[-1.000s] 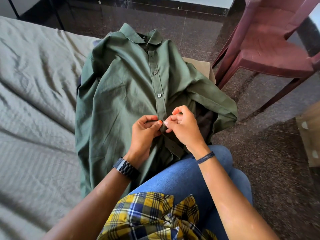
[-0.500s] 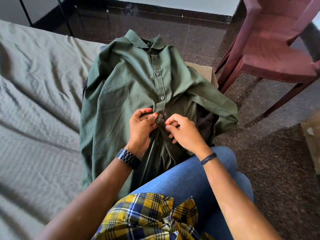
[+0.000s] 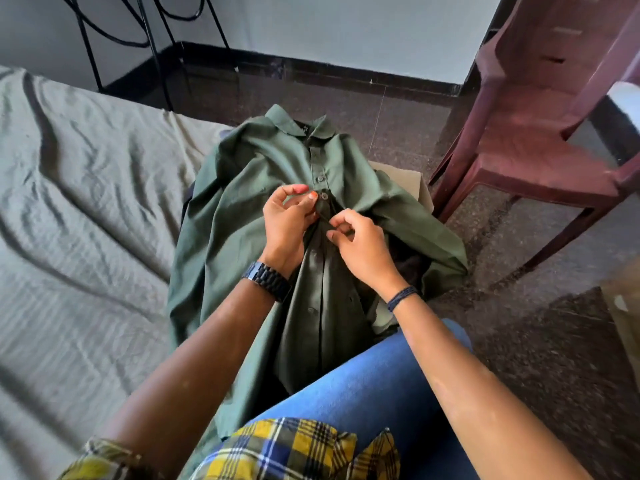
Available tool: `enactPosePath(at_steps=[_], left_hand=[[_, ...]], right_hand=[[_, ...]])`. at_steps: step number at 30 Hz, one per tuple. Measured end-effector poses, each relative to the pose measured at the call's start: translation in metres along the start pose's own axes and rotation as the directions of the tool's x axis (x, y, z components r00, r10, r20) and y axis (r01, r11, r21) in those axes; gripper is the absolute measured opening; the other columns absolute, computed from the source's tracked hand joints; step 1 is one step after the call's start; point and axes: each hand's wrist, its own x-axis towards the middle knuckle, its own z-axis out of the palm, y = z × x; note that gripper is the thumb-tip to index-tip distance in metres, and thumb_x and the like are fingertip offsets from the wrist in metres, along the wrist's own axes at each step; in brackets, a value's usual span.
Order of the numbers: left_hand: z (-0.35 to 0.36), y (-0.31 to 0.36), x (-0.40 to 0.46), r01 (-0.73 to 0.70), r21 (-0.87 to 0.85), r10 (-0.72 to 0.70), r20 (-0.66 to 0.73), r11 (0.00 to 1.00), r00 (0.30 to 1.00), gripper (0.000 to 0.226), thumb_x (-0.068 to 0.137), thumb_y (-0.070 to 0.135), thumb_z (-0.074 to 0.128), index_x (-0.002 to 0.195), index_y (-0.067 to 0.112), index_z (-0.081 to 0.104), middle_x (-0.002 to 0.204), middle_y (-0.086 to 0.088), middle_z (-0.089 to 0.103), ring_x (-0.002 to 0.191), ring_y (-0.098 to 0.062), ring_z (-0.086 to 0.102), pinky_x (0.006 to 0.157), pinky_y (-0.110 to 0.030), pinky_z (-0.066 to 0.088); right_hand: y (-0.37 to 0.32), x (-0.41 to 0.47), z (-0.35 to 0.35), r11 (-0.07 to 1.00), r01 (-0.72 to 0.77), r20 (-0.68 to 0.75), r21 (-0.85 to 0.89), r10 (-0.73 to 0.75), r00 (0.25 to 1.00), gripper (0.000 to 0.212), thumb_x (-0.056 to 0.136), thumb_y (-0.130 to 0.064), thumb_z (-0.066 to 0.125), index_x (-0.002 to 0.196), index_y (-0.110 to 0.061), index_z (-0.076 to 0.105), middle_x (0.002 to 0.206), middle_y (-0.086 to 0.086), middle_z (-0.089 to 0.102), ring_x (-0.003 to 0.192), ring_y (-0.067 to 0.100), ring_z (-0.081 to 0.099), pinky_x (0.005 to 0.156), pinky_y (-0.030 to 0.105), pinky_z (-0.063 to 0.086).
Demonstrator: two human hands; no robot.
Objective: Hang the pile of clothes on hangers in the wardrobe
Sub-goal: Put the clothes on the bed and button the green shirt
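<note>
A green button-up shirt lies face up on the corner of the bed, collar away from me, draped over darker clothes underneath. Its top buttons are closed; below my hands the front hangs open. My left hand pinches the left edge of the placket just below a button, thumb against the cloth. My right hand pinches the other edge of the placket right beside it, fingers curled. No hanger or wardrobe is in view.
The bed with a wrinkled grey sheet fills the left. A maroon plastic chair stands on the dark floor at the right. A cardboard box peeks from under the shirt. Black metal frame legs stand by the wall.
Both hands have moved up the shirt front, toward the collar, to a higher button. The camera has tilted up, showing more wall and floor.
</note>
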Motion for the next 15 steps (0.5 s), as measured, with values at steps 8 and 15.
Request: enactPosePath(at_steps=[8,15], left_hand=[[-0.001,0.007,0.051,0.025,0.484,-0.068,0.071,0.875,0.995,0.021,0.087,-0.006,0.058,0.082,0.013,0.051,0.073,-0.006,0.06,0.064,-0.016,0.056,0.064,-0.026,0.051],[-0.029,-0.02,-0.002,-0.262,0.826,0.205,0.181,0.499,0.962,0.015,0.082,0.007,0.067,0.095,0.013,0.066,0.086,0.007,0.066,0.075,-0.004,0.06,0.068,0.0,0.04]], right_hand=[[0.009,0.052,0.0,0.993,-0.105,0.073,-0.045,0.109,0.991,0.018,0.085,-0.016,0.071,0.101,-0.008,0.067,0.064,-0.008,0.051,0.063,0.006,0.049,0.055,0.007,0.034],[0.049,0.021,0.009,0.953,-0.248,0.105,0.173,0.232,0.967,0.023,0.078,-0.018,0.076,0.096,-0.004,0.072,0.088,0.011,0.073,0.086,0.021,0.068,0.085,0.042,0.053]])
